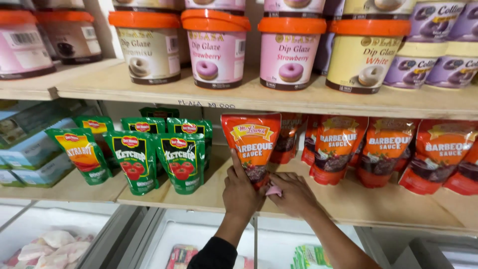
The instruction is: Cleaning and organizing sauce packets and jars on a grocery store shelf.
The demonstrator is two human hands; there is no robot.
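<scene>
**Hands at the sauce shelf**

At six o'clock, lowest in the frame, glass-topped freezer lids (199,234) show packaged goods beneath, and both forearms rise from there toward the middle shelf (348,201). The left hand (240,192) is clasped around the lower edge of an orange barbecue sauce pouch (252,144), thumb up its side, which seems to keep the soft pouch standing upright at the shelf's front lip. The right hand (294,193), just at three o'clock of the left and touching it, is closed on a small pink cloth (273,190) pressed to the wood at the pouch's foot; the fingers curl narrowly over it.

Further toward three o'clock, more orange sauce pouches (386,152) lean in an overlapping row, likely propped on each other because they do not stand well alone. Toward nine o'clock, green ketchup pouches (137,159) stand in ranks, with pale blue boxes (35,149) beyond them.

At twelve o'clock, farthest off, the upper shelf (279,97) carries glaze tubs (216,50) with orange lids, faces turned outward so their pictured doughnuts can be seen.
</scene>
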